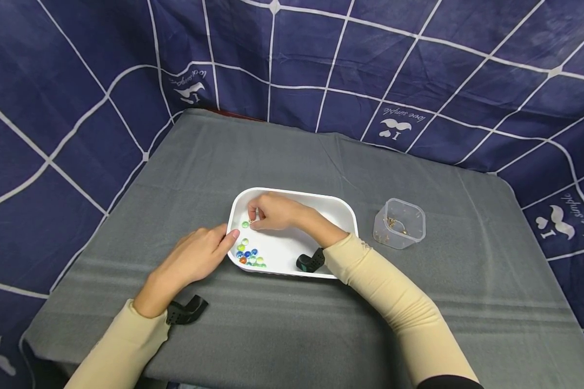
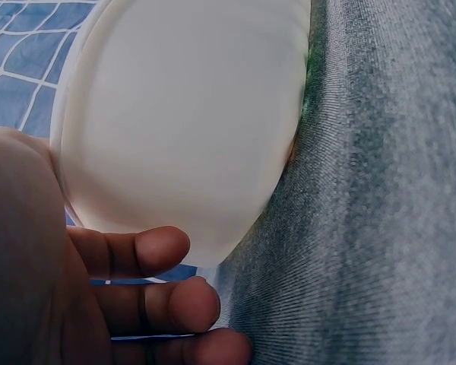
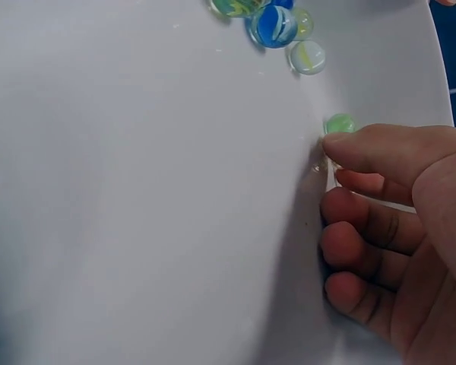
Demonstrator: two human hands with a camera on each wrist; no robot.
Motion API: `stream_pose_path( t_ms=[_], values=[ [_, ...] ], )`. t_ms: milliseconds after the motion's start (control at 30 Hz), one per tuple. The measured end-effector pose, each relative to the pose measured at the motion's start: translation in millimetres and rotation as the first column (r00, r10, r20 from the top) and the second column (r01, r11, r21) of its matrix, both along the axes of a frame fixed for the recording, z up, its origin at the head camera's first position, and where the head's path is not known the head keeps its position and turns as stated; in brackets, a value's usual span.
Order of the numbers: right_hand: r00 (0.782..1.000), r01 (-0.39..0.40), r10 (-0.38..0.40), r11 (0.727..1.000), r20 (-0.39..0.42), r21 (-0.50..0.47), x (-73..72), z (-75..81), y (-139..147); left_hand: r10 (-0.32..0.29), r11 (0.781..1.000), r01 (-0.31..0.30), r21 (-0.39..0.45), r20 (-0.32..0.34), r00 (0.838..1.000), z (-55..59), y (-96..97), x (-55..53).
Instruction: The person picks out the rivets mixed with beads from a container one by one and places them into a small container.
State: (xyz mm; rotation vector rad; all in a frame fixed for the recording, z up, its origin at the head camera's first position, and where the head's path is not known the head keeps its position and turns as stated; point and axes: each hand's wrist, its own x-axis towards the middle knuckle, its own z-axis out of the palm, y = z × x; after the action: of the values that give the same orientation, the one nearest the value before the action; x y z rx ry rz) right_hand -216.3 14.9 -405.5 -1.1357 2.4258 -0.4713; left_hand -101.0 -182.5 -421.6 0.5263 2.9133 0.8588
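Note:
A white tray [image 1: 302, 259] lies on the grey cloth. My left hand [image 1: 199, 251] grips its left rim, the thumb over the edge and the fingers outside against the wall, as the left wrist view shows. My right hand [image 1: 272, 210] reaches into the tray with curled fingers. Its thumb and index fingertip pinch at a small gold-coloured piece [image 3: 317, 167], partly hidden and too small to name. Right beside these fingertips sits a green marble [image 3: 340, 124]. Several more glass marbles, among them a blue marble [image 3: 273, 26] and an orange marble [image 1: 243, 260], gather in the tray's near left corner.
A clear plastic box [image 1: 399, 224] with small gold-coloured pieces inside stands right of the tray. Grey cloth [image 1: 272, 329] covers the table. A dark blue checked curtain [image 1: 360, 54] hangs behind and at the sides.

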Motion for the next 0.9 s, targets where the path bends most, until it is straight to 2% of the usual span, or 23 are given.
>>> stream_pose_path(
  t_ms=[400, 667, 900],
  values=[
    [0.998, -0.062, 0.063, 0.997, 0.022, -0.04, -0.8, 6.7, 7, -0.006, 1.0, 0.006, 0.002, -0.032, 0.999, 1.2, 0.7, 2.1],
    [0.999, -0.039, 0.039, 0.995, 0.005, -0.093, -0.7, 14.9, 15, 0.003, 1.0, -0.003, -0.002, -0.026, 1.0, 0.7, 2.0, 2.5],
    [0.998, -0.028, 0.035, 0.988, 0.044, -0.15, -2.4, 20.0, 19, 0.008, 1.0, -0.008, 0.002, -0.021, 1.0, -0.1, 1.7, 1.8]
  ],
)
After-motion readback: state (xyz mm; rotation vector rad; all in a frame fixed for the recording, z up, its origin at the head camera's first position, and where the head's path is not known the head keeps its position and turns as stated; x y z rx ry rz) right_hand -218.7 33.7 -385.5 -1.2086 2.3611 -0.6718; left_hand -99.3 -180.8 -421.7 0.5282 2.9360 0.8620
